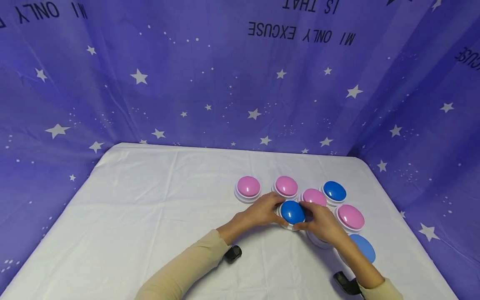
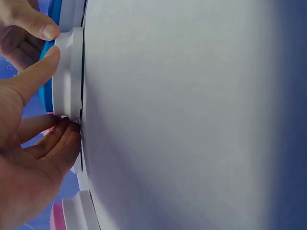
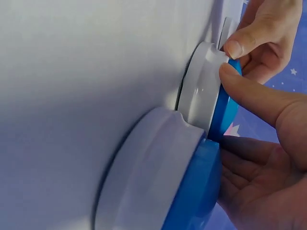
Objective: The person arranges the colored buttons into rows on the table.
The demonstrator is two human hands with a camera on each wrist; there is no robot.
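Both hands at work on one blue-domed button (image 1: 292, 211), which sits on the white-covered counter (image 1: 123, 216) in front of the pink buttons (image 1: 286, 186). Left hand (image 1: 264, 210) curled about its left side, right hand (image 1: 322, 221) about its right; thumbs on the near edge, fingers round the far side, so the grip is narrow and shared. Base looks level, its underside at the cloth. Best handling, by judgement: keep hold on the white rim, thumbs clear of the dome, even pressure from both sides, small slides rather than lifts. Right side wants most care: a second blue button (image 3: 194, 187) lies just beside the right fingers, contact between the bases not certain, and a careless knuckle could nudge it.
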